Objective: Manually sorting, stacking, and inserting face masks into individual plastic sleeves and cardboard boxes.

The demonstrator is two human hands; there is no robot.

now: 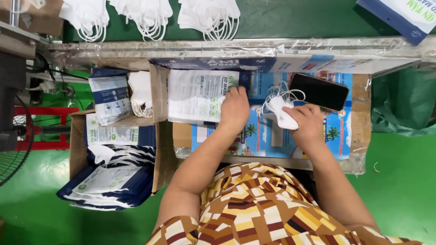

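Step in hand, as I read it: bagging face masks, w/ the pouch being picked and the masks ready to go in

Your left hand [235, 109] lies palm down on the stack of printed pouches [197, 96], fingers curled loosely at the stack's right edge, touching the top one. Can't tell if it's pinched yet or only pressed

Your right hand [307, 121] is closed around a small bundle of white masks [281, 113], folded, ear loops trailing up and left over the work board [261, 134]. Grip looks firm, fingers wrapped, thumb on top

Bundle sits just right of the pouch stack, near the black phone [319, 91], not touching it

Next move, my judgement: you need one pouch peeled off alone and its mouth opened, then the bundle slid in w/ loops tucked so they don't snag the edge

Other: more white masks [145, 16] piled on the green belt [290, 20] beyond; filled pouches [109, 181] in the cardboard box [76, 145] at your left
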